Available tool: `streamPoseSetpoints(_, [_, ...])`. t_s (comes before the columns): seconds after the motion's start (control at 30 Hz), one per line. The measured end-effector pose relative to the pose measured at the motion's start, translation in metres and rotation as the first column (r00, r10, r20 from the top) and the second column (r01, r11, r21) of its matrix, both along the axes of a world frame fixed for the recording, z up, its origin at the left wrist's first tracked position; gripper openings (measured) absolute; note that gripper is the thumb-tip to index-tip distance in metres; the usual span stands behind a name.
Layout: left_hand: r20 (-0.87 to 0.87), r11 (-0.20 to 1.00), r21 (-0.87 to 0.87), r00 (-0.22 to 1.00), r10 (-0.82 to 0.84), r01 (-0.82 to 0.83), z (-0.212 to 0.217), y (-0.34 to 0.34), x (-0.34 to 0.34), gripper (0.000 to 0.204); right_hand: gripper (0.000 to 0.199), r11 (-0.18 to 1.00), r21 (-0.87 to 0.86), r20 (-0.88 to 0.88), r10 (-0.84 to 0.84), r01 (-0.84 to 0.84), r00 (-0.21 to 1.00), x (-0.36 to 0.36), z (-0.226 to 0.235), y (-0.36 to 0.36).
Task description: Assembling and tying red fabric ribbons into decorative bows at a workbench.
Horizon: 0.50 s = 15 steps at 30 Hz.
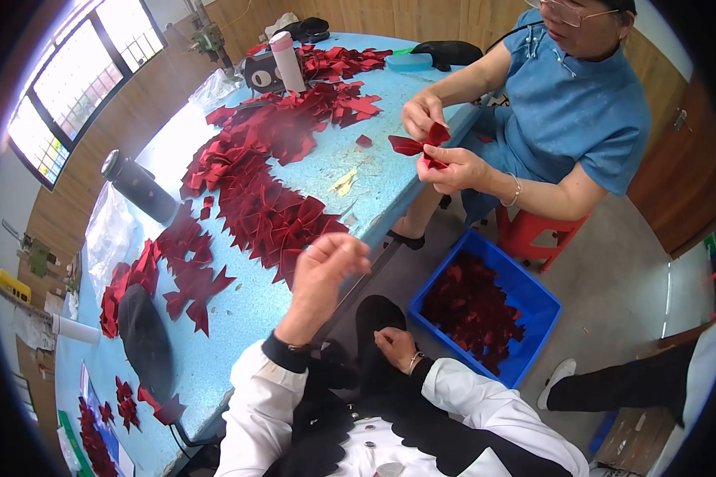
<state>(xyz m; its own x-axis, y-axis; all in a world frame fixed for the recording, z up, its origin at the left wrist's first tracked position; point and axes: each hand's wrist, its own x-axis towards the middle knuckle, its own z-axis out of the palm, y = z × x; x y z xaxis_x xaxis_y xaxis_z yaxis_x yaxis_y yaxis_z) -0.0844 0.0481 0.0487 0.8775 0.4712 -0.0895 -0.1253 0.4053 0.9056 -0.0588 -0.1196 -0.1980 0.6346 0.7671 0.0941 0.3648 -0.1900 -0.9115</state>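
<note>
My left hand point(323, 274) is raised over the table's near edge, its fingers curled inward. Beside it on the tabletop lies a dense pile of dark red ribbon bows point(270, 219). My right hand point(396, 348) rests low by my dark-clad leg, closed, with its fingertips turned inward. What either hand holds, if anything, does not show. Across the corner, a co-worker in a blue top point(565, 111) holds a red bow point(410, 145) between both hands. Right of my legs, a blue plastic crate point(538, 306) on the floor contains many more bows.
The light blue table point(254, 306) carries a dark bottle point(141, 187), a pink-lidded white bottle point(287, 62), a dark cloth pouch point(145, 338) and loose red ribbon pieces point(195, 286). The co-worker sits on a red stool point(537, 234). Another person's leg point(612, 397) stands at the right.
</note>
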Motion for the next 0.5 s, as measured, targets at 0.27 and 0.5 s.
streamPoseSetpoints(0.27, [-0.02, 0.899, 0.413, 0.986, 0.167, -0.144, 0.033, 0.067, 0.013, 0.017, 0.024, 0.998, 0.034, -0.038, -0.046, 0.047, 0.998, -0.001, 0.013, 0.004])
streamPoseSetpoints(0.5, [-0.102, 0.998, 0.027, 0.993, 0.064, -0.062, 0.013, 0.095, 0.029, 0.02, 0.023, 0.996, 0.066, -0.056, -0.055, 0.058, 0.997, 0.006, 0.018, 0.002])
